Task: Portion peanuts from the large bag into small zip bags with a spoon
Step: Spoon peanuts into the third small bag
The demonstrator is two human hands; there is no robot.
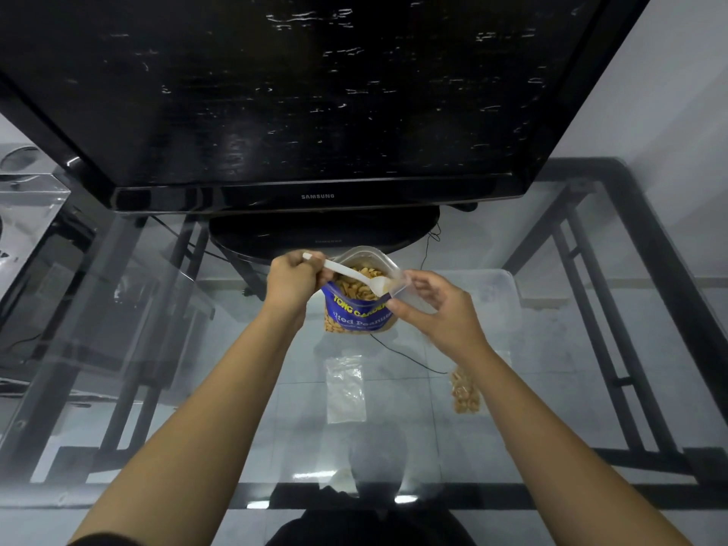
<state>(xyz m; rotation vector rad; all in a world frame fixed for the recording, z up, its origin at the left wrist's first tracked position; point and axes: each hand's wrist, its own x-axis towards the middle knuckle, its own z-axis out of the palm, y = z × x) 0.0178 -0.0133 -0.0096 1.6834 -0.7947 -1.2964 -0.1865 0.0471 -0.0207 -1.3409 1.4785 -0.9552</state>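
Your left hand (pixel 293 279) is curled round the handle end of a white plastic spoon (pixel 350 274), fingers clamped on it. The spoon slants away from those fingers, across the open mouth of the large bag (pixel 356 309) of salted peanuts, which stands on the glass table (pixel 236 388) between your two hands. The spoon's bowl ends just at the fingertips of your right hand (pixel 437 305). That hand pinches a small clear zip bag (pixel 407 292), thumb below and fingers above, holding its mouth open toward the spoon. Whether the bowl carries peanuts at this instant is too blurred to tell, and the held bag looks nearly empty. Nearer to you than your right hand, below the wrist, a zip bag filled with peanuts (pixel 466 392) lies flat on the glass. Nearer to you than the large bag, between your forearms, lies an empty zip bag (pixel 346 390) (possibly more than one, stacked). Judging from this, the task is partway: one portion looks done, a second is barely begun, at least one more waits, and the large bag holds plenty.
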